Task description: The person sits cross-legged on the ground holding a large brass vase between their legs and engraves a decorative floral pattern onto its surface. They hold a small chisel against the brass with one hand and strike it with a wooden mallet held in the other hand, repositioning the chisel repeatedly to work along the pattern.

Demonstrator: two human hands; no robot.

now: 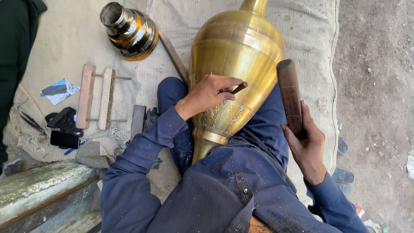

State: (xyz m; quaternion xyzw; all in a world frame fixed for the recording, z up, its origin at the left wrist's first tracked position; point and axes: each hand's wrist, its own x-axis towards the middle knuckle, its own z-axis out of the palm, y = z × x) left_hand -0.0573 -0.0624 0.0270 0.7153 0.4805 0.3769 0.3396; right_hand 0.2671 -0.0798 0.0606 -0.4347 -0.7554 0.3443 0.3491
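A large brass vase (235,56) lies across my lap on a cloth mat, its narrow neck pointing away from me. Leafy patterns are cut into its lower belly. My left hand (209,94) rests on the vase and grips a thin metal chisel (238,88), whose tip touches the brass. My right hand (304,144) holds a dark wooden mallet (290,96) upright, just to the right of the vase and apart from the chisel.
A shiny brass bell-shaped piece (129,30) stands at the top left of the mat. A wooden frame of two slats (95,97), a flat wooden strip (173,54), a black phone (64,139) and dark cloth lie at left. Bare dirt ground (375,86) lies at right.
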